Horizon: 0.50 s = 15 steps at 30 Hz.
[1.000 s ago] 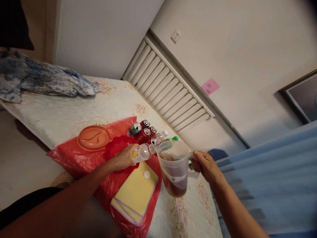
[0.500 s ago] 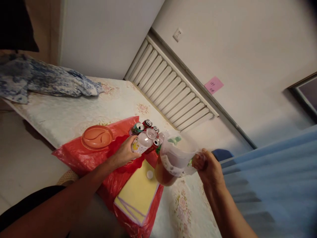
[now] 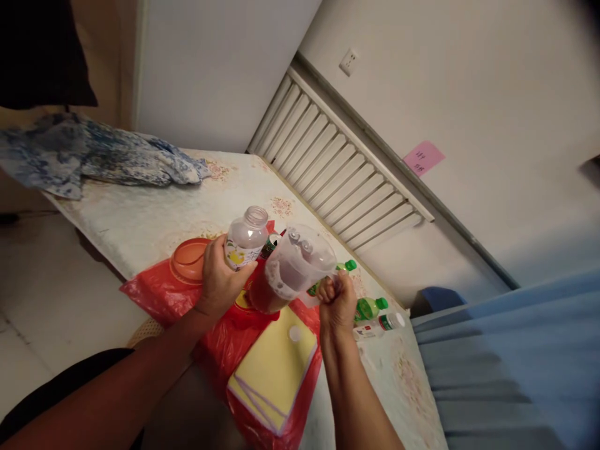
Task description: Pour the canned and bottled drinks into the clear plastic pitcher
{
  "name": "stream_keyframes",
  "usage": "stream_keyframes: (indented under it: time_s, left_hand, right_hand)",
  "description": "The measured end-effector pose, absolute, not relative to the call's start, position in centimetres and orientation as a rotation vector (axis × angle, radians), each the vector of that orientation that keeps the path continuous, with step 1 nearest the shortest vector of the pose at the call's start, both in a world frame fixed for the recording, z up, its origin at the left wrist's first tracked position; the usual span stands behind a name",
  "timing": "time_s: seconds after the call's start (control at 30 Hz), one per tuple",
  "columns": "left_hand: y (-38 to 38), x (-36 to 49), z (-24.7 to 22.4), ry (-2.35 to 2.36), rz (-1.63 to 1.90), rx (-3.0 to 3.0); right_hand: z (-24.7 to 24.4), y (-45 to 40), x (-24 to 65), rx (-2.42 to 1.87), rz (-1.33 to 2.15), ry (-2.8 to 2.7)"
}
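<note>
My left hand is wrapped round a clear plastic bottle with a yellow fruit label; its mouth is uncapped and no liquid shows in it. By its handle, my right hand grips a translucent measuring jug with brown, foamy liquid at the bottom. The jug hangs tilted beside the bottle, apart from its mouth. Below the jug, a yellow cloth with a small white cap on it lies on a red plastic bag. An orange dish is partly hidden behind my left hand.
Behind the bottle stands a drink can, mostly covered. Green-capped bottles and a white-capped bottle lie right of the jug on the flowered tablecloth. A patterned cloth lies at the far left, a radiator behind.
My left hand has raised the bottle up and to the left, off the group of cans. The jug has moved left, towards the bottle, uncovering the bottles at the right.
</note>
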<state>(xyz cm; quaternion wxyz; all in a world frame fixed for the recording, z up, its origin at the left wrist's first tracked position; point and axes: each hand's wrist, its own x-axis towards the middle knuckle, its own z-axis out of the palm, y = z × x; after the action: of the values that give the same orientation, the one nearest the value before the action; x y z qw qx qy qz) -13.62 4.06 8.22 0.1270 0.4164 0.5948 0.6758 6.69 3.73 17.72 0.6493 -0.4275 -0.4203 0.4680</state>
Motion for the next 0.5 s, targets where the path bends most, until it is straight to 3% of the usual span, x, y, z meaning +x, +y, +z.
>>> stream_keyframes:
  time_s: [0.3, 0.5]
  left_hand:
    - [3.4, -14.0, 8.5, 1.695, 1.942, 1.119]
    - [2.3, -14.2, 8.8, 1.698, 1.922, 1.122]
  right_hand:
    - [12.0, 4.1, 4.1, -1.045, 0.943, -1.013]
    - [11.7, 2.9, 5.4, -1.086, 0.915, -1.157]
